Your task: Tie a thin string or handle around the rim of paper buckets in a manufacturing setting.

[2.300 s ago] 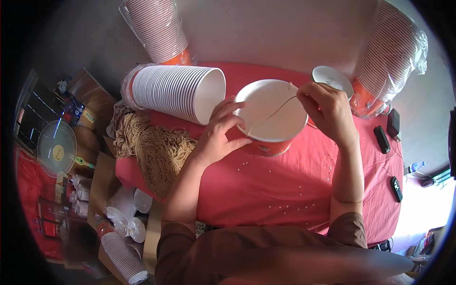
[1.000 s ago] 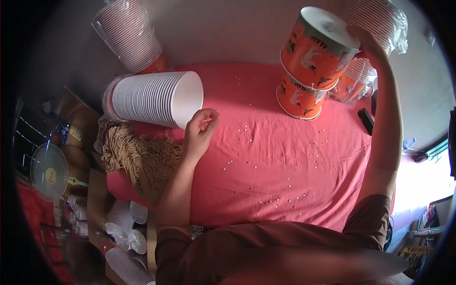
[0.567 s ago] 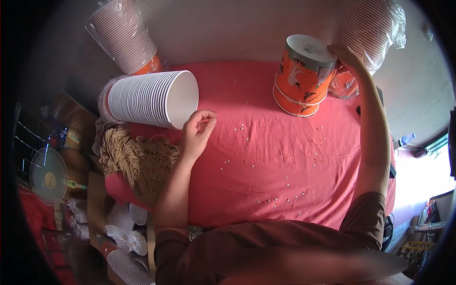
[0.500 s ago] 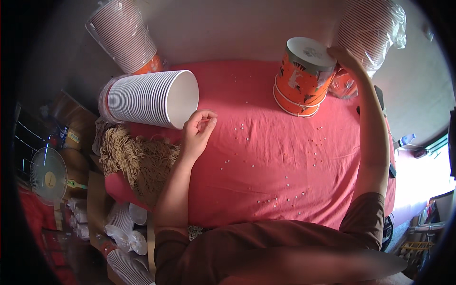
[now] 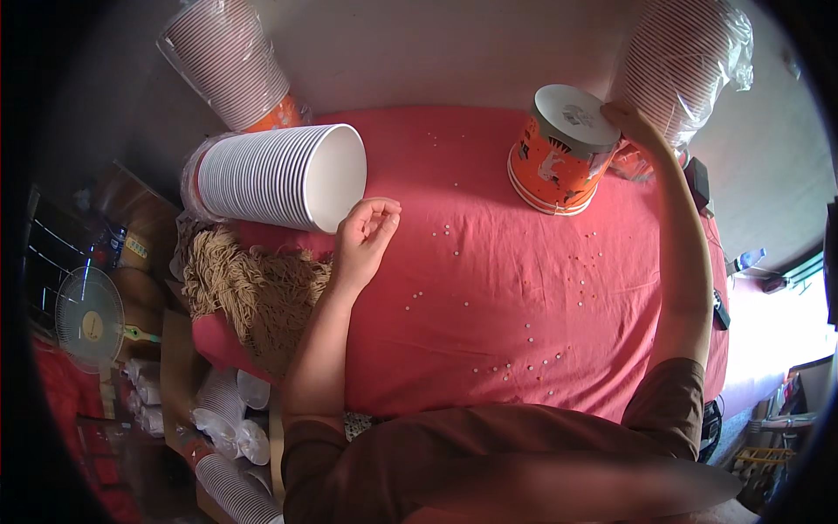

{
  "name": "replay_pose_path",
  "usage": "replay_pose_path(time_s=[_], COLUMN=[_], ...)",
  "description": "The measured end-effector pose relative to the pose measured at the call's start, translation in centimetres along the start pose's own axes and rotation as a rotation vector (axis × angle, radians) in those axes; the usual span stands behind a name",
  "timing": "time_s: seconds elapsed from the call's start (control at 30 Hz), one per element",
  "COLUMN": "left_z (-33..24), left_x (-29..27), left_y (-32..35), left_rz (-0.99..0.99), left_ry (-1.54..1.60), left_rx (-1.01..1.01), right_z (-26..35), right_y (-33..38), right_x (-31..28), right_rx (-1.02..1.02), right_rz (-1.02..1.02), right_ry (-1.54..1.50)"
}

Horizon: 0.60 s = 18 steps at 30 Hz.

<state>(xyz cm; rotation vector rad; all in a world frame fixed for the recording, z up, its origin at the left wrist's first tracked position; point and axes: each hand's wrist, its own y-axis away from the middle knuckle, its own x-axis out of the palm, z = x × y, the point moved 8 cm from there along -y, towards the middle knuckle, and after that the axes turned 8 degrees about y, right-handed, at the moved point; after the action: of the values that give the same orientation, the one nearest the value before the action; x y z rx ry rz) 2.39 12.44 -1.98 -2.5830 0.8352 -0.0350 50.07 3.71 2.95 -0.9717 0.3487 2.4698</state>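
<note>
Orange bucket (image 5: 559,166) has sunk lower — right hand (image 5: 635,123) gripping its base edge, left hand (image 5: 367,236) loosely part-open — keep pressure level.

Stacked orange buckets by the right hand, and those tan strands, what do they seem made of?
Orange buckets: probably coated paperboard, given the smooth, faintly shiny printed wall. Tan strands: likely matte cord or yarn, being thin and limp; fibre unclear.
</note>
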Motion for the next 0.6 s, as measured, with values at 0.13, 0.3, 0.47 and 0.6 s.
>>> replay_pose_path(time_s=[0.13,0.3,0.47,0.6], left_z=[0.0,-0.4,-0.3,-0.5], left_x=[0.3,0.1,0.2,0.0], left_y=[-0.4,-0.3,-0.1,0.2], left_rz=[0.010,0.013,0.003,-0.038], left_ry=[0.000,-0.018,0.019,-0.029], left_rx=[0.009,0.002,0.019,0.014], right_z=[-1.1,-0.6,-0.8,-1.4], right_y=[-1.2,0.2,-0.7,-2.4], right_x=[0.3,1.2,1.5,2.0], right_rx=[-0.058,0.043,-0.011,-0.004], right_rz=[-0.034,-0.037,-0.068,-0.077], right_ry=[-0.025,-0.077,-0.077,-0.132])
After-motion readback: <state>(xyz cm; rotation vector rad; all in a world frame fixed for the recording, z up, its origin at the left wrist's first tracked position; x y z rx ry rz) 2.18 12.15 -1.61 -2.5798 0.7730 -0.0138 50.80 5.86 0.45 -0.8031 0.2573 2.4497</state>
